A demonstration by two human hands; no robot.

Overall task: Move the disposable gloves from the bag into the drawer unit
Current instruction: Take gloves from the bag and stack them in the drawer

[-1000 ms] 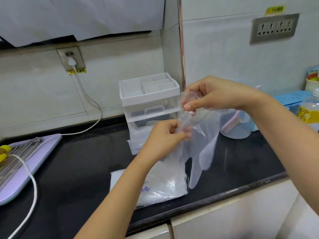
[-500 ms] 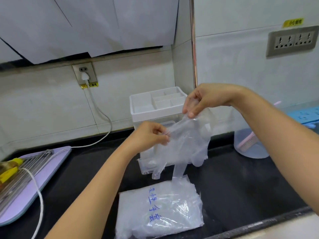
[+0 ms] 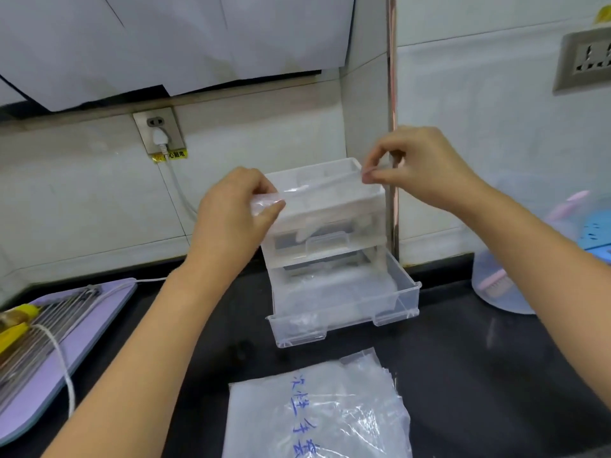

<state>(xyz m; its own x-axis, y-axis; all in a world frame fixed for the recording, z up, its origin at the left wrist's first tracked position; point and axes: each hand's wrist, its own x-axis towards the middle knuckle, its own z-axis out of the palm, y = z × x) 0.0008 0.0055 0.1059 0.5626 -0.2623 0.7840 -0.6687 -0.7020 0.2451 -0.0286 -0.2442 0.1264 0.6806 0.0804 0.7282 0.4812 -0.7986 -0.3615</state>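
Left hand (image 3: pixel 231 213) and right hand (image 3: pixel 420 170) each pinched edge of one clear disposable glove (image 3: pixel 299 190), stretched above open bottom drawer (image 3: pixel 330 327). Few gloves (image 3: pixel 310 297) seemingly inside; bag (image 3: pixel 317 411) near me looked full, so I judged most left.

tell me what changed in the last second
The left hand and right hand drew apart and rose, stretching the glove, bunched before, taut near the top of the drawer unit. Both still pinch it. The bag stays on the counter; the lower drawer stays open.
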